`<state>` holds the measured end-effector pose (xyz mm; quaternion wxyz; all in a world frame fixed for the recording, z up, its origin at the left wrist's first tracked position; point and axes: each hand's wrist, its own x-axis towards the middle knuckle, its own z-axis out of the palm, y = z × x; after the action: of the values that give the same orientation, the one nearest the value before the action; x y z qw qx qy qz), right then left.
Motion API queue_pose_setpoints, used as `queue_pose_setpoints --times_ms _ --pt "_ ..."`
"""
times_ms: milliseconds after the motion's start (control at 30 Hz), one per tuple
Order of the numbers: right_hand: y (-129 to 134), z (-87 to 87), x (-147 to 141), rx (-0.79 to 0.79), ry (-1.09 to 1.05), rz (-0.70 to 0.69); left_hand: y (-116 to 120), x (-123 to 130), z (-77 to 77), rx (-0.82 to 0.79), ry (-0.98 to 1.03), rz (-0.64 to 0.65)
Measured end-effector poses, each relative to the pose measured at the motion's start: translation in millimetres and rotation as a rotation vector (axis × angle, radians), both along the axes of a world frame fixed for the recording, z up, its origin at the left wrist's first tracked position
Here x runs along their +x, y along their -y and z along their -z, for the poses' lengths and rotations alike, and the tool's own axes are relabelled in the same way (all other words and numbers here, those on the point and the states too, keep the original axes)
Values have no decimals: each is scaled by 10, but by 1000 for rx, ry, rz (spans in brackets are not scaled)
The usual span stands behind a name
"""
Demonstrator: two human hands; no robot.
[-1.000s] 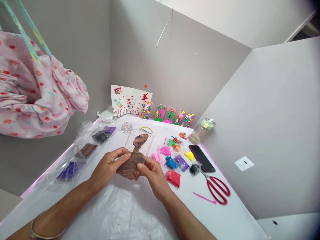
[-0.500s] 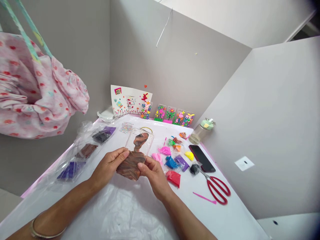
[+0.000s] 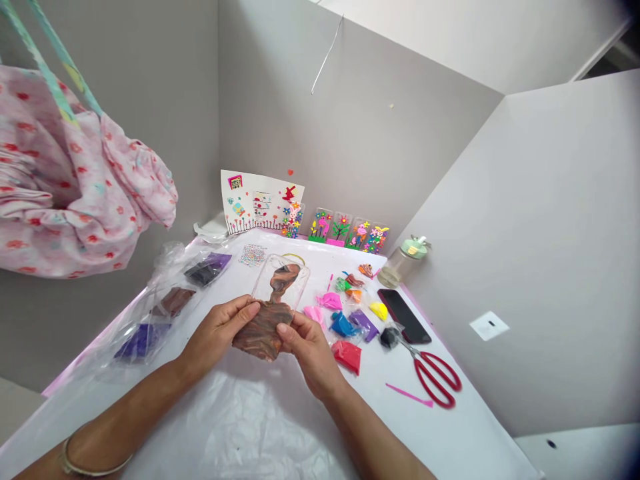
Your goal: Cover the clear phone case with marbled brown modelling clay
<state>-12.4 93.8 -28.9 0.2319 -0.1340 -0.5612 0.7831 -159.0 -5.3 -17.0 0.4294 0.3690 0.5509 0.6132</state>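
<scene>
Between my two hands is a clear phone case [image 3: 300, 283], held tilted above the table. Streaked brown and grey clay [image 3: 263, 330] covers its lower part, and a narrower swirl of the same clay [image 3: 284, 280] runs up its middle. My left hand [image 3: 225, 327] grips the left edge, thumb on the clay's upper left corner. On the right edge, my right hand [image 3: 307, 343] holds on with its thumb pressed on the clay. The fingers behind the case are hidden.
Right of the case lie several coloured clay packets [image 3: 347, 357], red-handled scissors [image 3: 435, 377], a pink tool [image 3: 409, 395] and a phone [image 3: 405, 317]. A bottle [image 3: 400, 263] stands behind. Plastic-bagged clay [image 3: 173, 301] lies left. Decorated cases [image 3: 342, 228] line the back; patterned cloth [image 3: 85, 193] hangs left.
Hardly anything differs. The case has shifted very slightly up and to the right, with both hands still gripping it.
</scene>
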Motion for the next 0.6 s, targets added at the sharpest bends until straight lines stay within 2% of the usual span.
queue_pose_setpoints --times_ms 133,367,600 --pt "-4 -7 7 -6 10 -6 -6 -21 1 17 -12 -28" --pt "12 1 10 95 15 -10 -9 -44 0 7 -253 -111" --pt "34 11 3 105 23 -45 12 -42 18 -13 -311 -141"
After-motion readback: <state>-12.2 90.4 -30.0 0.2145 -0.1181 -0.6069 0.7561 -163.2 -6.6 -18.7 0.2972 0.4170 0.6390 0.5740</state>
